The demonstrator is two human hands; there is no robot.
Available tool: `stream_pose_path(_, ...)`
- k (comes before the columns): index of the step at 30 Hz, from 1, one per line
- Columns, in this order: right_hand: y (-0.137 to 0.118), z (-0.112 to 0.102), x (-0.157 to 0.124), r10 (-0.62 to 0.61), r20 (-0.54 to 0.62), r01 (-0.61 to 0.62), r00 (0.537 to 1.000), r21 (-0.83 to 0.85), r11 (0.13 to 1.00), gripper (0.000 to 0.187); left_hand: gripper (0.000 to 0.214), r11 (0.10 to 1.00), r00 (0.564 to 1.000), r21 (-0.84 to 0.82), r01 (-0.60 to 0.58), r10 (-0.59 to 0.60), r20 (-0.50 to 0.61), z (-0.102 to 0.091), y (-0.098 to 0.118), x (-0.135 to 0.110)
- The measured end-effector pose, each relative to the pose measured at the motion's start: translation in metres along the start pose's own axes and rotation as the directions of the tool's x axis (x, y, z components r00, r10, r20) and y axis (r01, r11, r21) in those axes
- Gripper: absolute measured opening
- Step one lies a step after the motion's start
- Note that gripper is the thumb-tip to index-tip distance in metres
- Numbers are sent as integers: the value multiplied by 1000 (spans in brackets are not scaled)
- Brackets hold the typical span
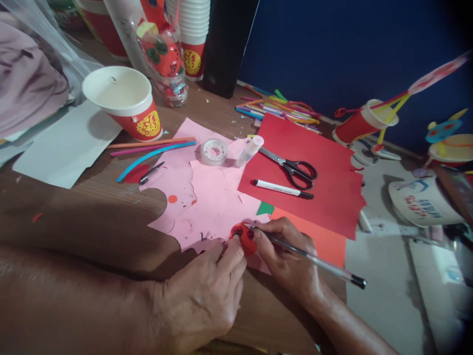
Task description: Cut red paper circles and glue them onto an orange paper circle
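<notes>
My right hand (286, 259) grips a clear pen (314, 259) with its tip on a small red paper piece (244, 237) that bears dark spots. My left hand (207, 291) pinches the left edge of that red piece, pressing it onto the pink paper (210, 197). The rest of the red piece is partly hidden under my fingers.
On a red sheet (314, 187) lie scissors (295, 170) and a white marker (283, 188). A tape roll (214, 151) and glue tube (249, 150) sit on the pink paper. Red paper cup (125, 103), coloured straws (281, 107), cup crafts (364, 123) stand around.
</notes>
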State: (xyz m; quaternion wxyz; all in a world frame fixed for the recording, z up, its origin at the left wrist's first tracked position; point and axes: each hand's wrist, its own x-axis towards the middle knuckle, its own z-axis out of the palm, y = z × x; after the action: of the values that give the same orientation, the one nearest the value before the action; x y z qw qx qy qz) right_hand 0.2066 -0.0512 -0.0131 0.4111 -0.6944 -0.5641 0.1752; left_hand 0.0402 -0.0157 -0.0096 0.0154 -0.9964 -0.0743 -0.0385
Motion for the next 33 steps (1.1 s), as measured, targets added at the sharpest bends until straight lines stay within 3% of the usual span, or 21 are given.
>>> stream_pose_path(15, 4, -3, -2, 8, 100, -5, 995, -36, 999, 6, 32, 1000, 1000, -8, -1, 1, -14, -1, -1, 1)
stream_pose_path(25, 12, -9, -6, -2, 40, 2, 999, 8, 1000, 5, 32, 1000, 999, -19, 4, -4, -31, 2, 0, 0)
stream_pose_path(33, 12, -7, -5, -8, 59, 9, 998, -12, 1000, 3, 31, 999, 998, -24, 21, -23, -51, 3, 0, 1)
